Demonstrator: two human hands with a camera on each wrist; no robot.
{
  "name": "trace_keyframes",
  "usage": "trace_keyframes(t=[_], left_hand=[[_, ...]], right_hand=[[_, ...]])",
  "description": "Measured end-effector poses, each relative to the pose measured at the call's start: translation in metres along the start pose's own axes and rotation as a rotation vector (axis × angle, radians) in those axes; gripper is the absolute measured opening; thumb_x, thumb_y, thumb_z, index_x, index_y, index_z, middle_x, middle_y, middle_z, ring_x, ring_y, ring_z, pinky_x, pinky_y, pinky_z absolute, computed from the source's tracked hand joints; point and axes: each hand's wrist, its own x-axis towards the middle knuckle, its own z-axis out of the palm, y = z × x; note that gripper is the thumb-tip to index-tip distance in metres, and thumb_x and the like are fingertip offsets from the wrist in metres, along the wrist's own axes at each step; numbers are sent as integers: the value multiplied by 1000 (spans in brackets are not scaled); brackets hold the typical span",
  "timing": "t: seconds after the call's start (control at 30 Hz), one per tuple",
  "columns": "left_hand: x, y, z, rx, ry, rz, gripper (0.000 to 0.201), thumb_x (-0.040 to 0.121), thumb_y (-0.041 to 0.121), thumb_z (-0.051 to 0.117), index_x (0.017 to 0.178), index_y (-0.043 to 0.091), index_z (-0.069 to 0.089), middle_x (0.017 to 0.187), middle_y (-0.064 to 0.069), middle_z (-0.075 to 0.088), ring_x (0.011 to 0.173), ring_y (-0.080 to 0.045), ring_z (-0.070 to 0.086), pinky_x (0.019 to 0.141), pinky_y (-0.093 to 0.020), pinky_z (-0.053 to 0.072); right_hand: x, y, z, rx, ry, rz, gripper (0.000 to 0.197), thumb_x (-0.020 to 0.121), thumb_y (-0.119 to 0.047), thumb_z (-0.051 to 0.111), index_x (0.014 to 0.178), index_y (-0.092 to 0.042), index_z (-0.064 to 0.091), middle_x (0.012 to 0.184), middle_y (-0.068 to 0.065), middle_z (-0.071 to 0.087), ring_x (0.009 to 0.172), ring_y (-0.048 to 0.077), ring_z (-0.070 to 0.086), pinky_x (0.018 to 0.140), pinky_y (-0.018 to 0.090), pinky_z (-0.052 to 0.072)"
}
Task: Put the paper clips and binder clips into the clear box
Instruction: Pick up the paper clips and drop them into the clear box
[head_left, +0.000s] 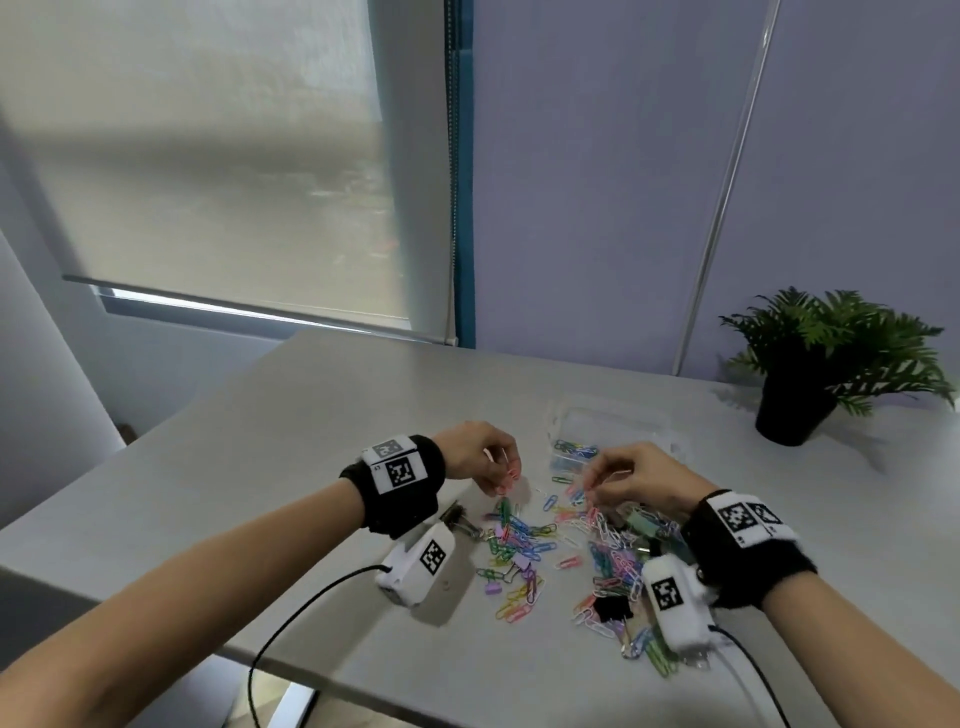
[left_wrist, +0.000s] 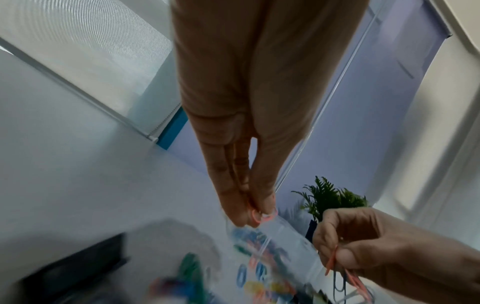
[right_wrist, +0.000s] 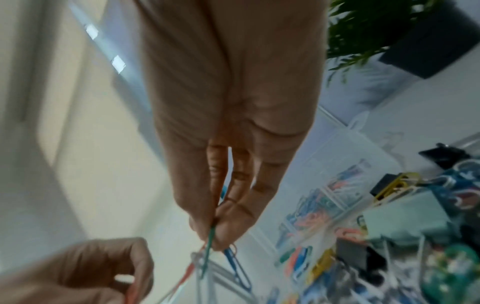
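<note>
Coloured paper clips (head_left: 519, 540) and a few binder clips (head_left: 638, 521) lie scattered on the grey table (head_left: 311, 415) in front of me. The clear box (head_left: 613, 431) sits just behind the pile with several clips (right_wrist: 314, 207) inside. My left hand (head_left: 501, 475) hovers above the left part of the pile and pinches pink paper clips (left_wrist: 262, 216). My right hand (head_left: 592, 480) hangs over the near left corner of the box and pinches a small bunch of paper clips (right_wrist: 223, 259) in green, blue and red.
A potted fern in a black pot (head_left: 795, 410) stands at the back right of the table. A window with a roller blind (head_left: 208, 182) is behind on the left. The table's near edge (head_left: 363, 691) runs close below my forearms.
</note>
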Motion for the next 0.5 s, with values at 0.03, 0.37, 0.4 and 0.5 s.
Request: trace_keyframes(t=[0.03,0.37,0.4,0.5], left_hand=[[10,6,-3,-23,9,10,15,87,-6,52,90,7,59,77,-5,61,49,1,62,60,-14,56],[116,61,-8,76,156,-16,25,83,-1,61,107,-3,67,88,-16,69,57,-8,58,66,-20,52],[119,62,-6,109,124,-23,25,84,-1,59,108,-1,67,96,-19,70,65,-14,59,68,-22,52],[112,63,-6,162,69,-10,28,88,-2,51,112,3,65,113,-18,68,87,-14,58,65,-18,48]], right_hand=[[0,1,-6,67,55,5,15,74,13,66,75,-2,65,63,4,67,53,9,61,52,15,49],[50,2,-57,-19,615,-96,32,74,16,62,62,-13,59,64,10,60,50,9,59,53,11,51],[54,3,-58,-136,612,-99,30,74,14,63,62,-14,59,66,9,61,54,10,59,56,15,50],[58,8,-58,-474,429,-64,12,74,6,67,76,-6,68,77,10,65,72,18,59,69,20,41]])
